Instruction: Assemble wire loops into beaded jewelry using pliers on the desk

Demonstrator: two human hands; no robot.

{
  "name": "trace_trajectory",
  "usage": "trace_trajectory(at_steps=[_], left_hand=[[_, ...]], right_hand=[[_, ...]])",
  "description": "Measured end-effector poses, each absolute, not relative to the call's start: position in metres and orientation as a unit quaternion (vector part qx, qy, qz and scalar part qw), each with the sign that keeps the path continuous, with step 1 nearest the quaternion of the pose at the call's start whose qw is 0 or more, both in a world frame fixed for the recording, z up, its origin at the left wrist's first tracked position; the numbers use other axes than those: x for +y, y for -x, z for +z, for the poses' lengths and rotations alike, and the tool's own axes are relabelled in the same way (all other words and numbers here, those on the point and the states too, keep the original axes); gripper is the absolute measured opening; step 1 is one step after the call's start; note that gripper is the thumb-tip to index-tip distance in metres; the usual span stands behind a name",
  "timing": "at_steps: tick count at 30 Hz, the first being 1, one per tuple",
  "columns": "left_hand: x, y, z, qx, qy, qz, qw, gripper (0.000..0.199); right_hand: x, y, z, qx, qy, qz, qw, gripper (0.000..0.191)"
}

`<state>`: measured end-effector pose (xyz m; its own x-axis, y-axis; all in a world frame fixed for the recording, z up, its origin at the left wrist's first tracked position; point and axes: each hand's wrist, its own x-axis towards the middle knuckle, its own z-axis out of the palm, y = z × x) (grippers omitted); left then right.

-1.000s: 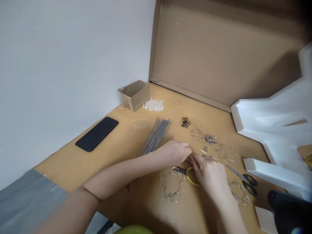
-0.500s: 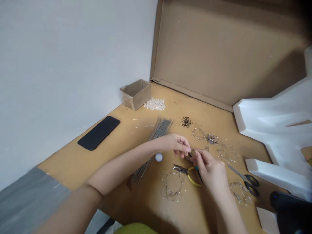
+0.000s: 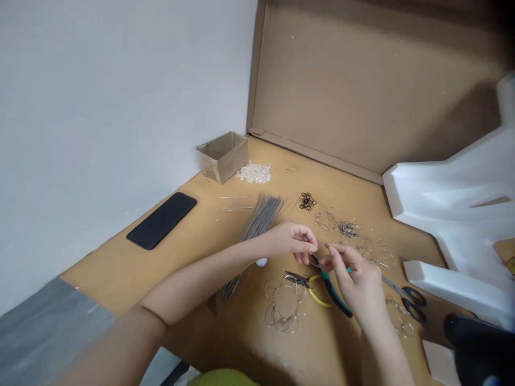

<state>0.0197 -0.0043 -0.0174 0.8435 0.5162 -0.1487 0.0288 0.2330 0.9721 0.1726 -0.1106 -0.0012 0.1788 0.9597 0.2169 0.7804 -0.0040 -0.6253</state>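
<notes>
My left hand [image 3: 300, 244] hovers over the table, its fingers curled with thumb and forefinger together; what they hold, if anything, I cannot make out. Just to its right, my right hand [image 3: 356, 276] pinches a short thin piece of silvery wire [image 3: 329, 245] between thumb and forefinger. Below the hands lie pliers with a yellow handle [image 3: 319, 298] and a green-and-black handle [image 3: 337, 297]. Bent wire rings [image 3: 285, 303] rest left of them. A bundle of straight grey wires [image 3: 259, 217] passes under my left forearm, by a small white round object [image 3: 261, 262].
Clear beads [image 3: 254, 172] lie beside an open cardboard box [image 3: 223, 158]. Small black rings [image 3: 307, 201] and shaped wire pieces [image 3: 349, 229] sit farther back. Scissors [image 3: 408, 300] are at right, near white foam [image 3: 426, 187]. A black phone [image 3: 162, 220] lies left, and cardboard [image 3: 362, 80] stands behind.
My hands were together at the thin wire; now a gap separates them. My right hand has shifted slightly right, uncovering more of the green-and-black handle.
</notes>
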Motion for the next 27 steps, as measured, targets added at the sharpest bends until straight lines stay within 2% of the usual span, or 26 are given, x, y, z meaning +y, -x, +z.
trace_trajectory(at_steps=[5,11,21,27], left_hand=[[-0.0046,-0.0170,-0.0149,0.191,-0.628,0.121,0.745,0.009],[-0.0038,-0.0163,-0.0166,0.184,-0.661,0.128,0.716,0.013],[-0.0049,-0.0161,-0.0146,0.203,-0.685,0.146,0.685,0.018],[-0.0060,-0.0155,-0.0183,0.153,-0.663,0.150,0.717,0.021]], right_hand=[[-0.1105,-0.1718,-0.0016,-0.631,0.680,0.160,0.337,0.025],[-0.1122,-0.1709,0.0011,-0.601,0.685,0.205,0.358,0.025],[-0.1150,-0.1729,0.0046,-0.588,0.688,0.212,0.370,0.023],[-0.1148,-0.1773,0.0042,-0.560,0.674,0.264,0.403,0.024]])
